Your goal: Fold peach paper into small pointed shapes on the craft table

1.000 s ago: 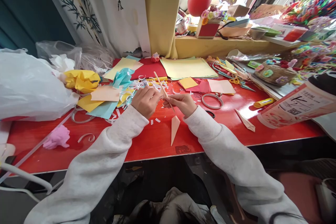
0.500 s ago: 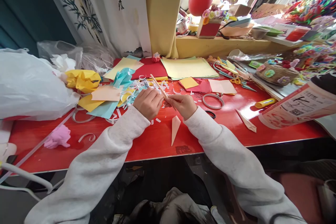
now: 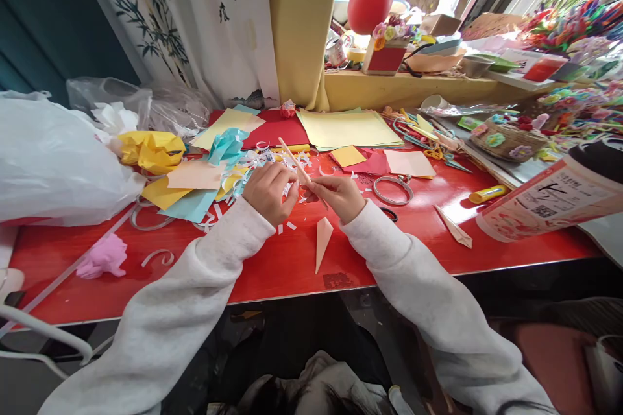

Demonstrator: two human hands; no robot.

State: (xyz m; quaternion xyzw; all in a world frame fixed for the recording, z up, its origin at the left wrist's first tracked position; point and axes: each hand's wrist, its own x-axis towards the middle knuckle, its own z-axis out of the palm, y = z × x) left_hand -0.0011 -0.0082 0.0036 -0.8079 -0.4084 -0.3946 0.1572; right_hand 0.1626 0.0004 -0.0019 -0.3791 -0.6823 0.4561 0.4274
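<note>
right hand: thumb and fingers pinched together on a slim pale strip. left hand: fingers curled, thumb side close against the strip's near part; whether its fingertips grip too, cannot tell (the knuckles hide them). strip slants between the two hands, long end up and away past the left fingers, short tip emerging below the right ones.

nearer the body, just below the gap between the hands: a peach kite shape, flat on the red table, its point toward the table edge. a similar pale folded piece lies well right of the right hand, near a tilted cup.

beside the right wrist: black ring, partly behind the sleeve; a bangle just past it. beyond the right hand: yellow square, peach sheet.

beyond and left of the left hand: paper shreds, teal crumple. farther left, yellow crumple against a white bag. nearer the body on that side, pink crumple and a paper curl.
</note>
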